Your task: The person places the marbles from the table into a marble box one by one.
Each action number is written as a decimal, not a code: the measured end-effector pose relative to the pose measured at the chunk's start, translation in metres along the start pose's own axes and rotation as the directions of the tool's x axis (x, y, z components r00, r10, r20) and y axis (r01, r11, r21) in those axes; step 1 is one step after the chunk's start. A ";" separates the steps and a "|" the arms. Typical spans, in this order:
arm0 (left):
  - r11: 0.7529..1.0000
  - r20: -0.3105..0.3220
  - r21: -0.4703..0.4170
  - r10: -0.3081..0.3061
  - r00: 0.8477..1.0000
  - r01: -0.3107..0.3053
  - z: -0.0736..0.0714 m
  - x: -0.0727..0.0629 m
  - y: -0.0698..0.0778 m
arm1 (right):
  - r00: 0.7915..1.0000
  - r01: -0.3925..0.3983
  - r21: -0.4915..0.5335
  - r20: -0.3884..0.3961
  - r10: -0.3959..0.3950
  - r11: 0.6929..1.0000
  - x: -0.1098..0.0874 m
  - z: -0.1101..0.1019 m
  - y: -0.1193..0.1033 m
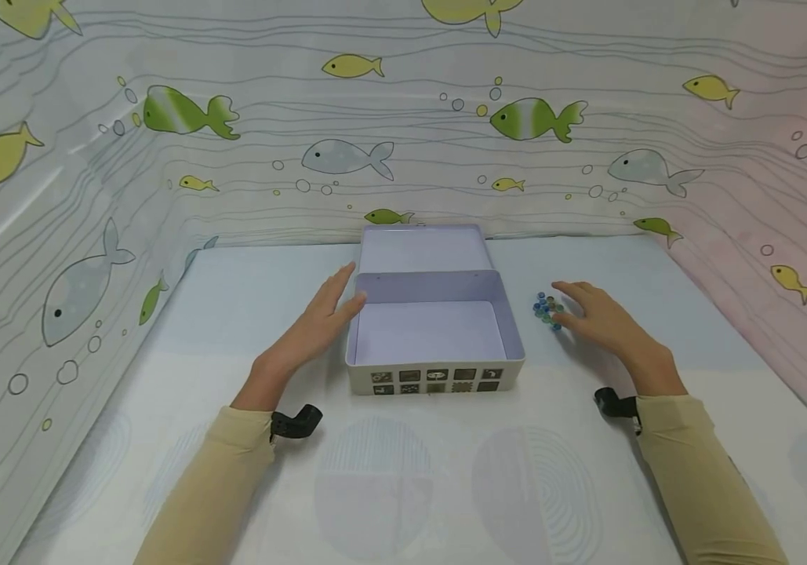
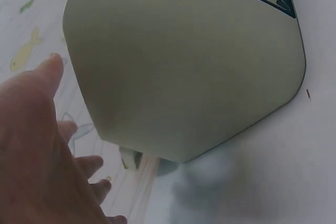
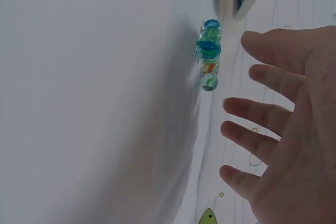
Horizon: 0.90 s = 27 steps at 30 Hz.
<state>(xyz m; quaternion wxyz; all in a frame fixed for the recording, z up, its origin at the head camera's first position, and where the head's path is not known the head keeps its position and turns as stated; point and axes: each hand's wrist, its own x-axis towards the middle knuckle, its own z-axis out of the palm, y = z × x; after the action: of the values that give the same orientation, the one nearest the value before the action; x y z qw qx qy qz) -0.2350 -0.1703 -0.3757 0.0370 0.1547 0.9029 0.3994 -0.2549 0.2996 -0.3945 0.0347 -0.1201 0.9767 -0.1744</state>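
Note:
A pale rectangular tin box (image 1: 434, 377) stands on the table with its hinged lid (image 1: 424, 247) tipped back; the lilac inside shows bare. My left hand (image 1: 318, 318) hovers by the box's left wall, fingers spread and thumb over the rim's edge in the head view. The left wrist view shows the box's plain side (image 2: 184, 66) close to that hand. A small cluster of glass marbles (image 1: 543, 311), blue and green, lies right of the box. Above them my right hand (image 1: 604, 320) is held with fingers apart, holding nothing; the right wrist view shows the marbles (image 3: 209, 51) beyond its fingertips.
A white cloth with pale circle patterns covers the table (image 1: 403, 502). Behind and at both sides rises a sheet (image 1: 410, 110) printed with fish. Black wrist cameras (image 1: 297, 422) sit at both cuffs.

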 end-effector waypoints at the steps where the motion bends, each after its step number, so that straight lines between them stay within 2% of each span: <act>1: 1.000 0.007 -0.020 0.003 1.000 -0.003 0.001 0.000 0.000 | 1.000 -0.004 0.006 0.002 0.004 1.000 0.000 0.000 -0.001; 8: 0.995 0.016 -0.097 0.008 1.000 -0.006 0.011 0.002 -0.001 | 1.000 -0.007 0.034 -0.021 0.008 0.999 -0.002 -0.001 -0.007; 14: 0.988 0.020 -0.150 0.047 0.999 -0.044 0.019 0.002 0.000 | 1.000 -0.002 0.026 -0.022 0.003 1.000 -0.002 -0.002 -0.008; 19: 0.986 0.017 -0.153 0.073 0.997 -0.070 0.022 0.002 -0.001 | 1.000 0.011 0.020 -0.016 -0.011 1.000 -0.001 -0.001 -0.006; 27: 0.988 0.001 -0.150 0.040 0.999 -0.039 0.023 0.000 0.001 | 1.000 0.003 -0.010 -0.019 -0.003 1.000 0.002 0.004 -0.004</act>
<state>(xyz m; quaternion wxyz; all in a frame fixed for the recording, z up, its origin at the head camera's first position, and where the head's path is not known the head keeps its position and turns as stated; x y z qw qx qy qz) -0.2308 -0.1533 -0.3905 0.0426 0.1702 0.8668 0.4667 -0.2557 0.2943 -0.3968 0.0243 -0.1200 0.9777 -0.1706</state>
